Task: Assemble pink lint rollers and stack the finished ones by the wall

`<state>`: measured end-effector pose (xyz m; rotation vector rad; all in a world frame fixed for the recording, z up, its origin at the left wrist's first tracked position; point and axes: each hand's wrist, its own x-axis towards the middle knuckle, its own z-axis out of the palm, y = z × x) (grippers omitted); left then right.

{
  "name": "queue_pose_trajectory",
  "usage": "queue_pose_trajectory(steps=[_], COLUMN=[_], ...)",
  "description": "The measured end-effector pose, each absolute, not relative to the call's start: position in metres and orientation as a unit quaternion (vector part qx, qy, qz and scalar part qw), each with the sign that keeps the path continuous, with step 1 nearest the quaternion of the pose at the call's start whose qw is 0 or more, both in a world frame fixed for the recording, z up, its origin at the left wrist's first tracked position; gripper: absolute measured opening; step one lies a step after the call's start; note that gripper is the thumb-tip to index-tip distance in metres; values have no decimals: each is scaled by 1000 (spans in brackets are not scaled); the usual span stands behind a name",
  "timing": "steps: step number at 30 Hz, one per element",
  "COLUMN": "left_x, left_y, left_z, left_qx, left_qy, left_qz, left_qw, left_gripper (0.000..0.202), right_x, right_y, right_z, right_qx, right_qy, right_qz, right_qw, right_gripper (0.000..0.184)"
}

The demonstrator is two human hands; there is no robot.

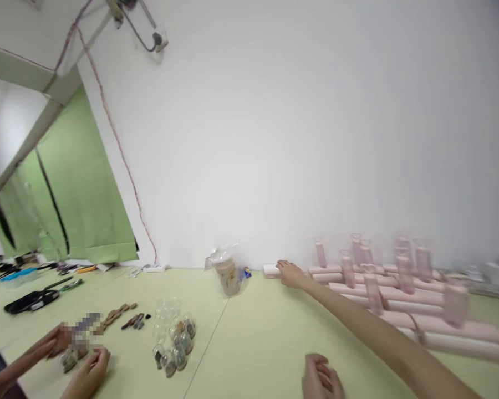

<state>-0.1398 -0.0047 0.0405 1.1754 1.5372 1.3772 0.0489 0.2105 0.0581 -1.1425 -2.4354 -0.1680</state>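
Observation:
Stretched out over the table, my right hand reaches a short white and pink roll by the wall. Its fingers bend over the roll, and the hand hides the roll's right part. Nearer the front edge, my left hand is loosely curled, with nothing visible in it; its lower part is cut off by the frame. Right of my hands lie several long pink and white rolls. Translucent pink boxes stand upright on and among them, a little blurred.
Left of centre stands a plastic-wrapped cup. Nearer are several small clear glass domes. A co-worker's hands are at the left, close to wooden discs. A black tray-like object lies farther left.

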Motion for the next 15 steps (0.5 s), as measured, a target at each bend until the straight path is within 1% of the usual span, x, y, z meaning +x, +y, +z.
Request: queue_pose_trajectory(steps=[1,2,3,6,7,8,9,11,15], left_x=[-177,-214,-250,-321,-327,-323,-310,-266,-170], left_y=[-12,-22,-34,-63,-68,-69,-67,-56,-33], left_z=[54,68,80,103,104,101,94,75,39], left_qx=[449,435,424,394,386,402,424,447,457], left_qy=[604,612,617,611,596,580,564,559,563], left_qz=[554,567,582,646,677,678,671,632,593], left_qw=[356,338,319,232,193,205,231,297,351], left_gripper=[28,18,21,57,63,62,54,23,23], right_x=[39,32,28,26,27,28,29,31,48], right_y=[220,228,233,240,240,239,238,233,210], right_z=[54,50,45,34,31,29,28,30,44], right_qx=[-428,-441,-454,-489,-500,-510,-520,-535,-538], right_qy=[-875,-868,-862,-841,-834,-827,-820,-806,-786], right_qz=[-55,-49,-42,-15,-4,10,27,70,183], right_qw=[220,220,222,231,234,237,240,242,243], right_gripper=[28,29,28,29,29,29,30,30,30])
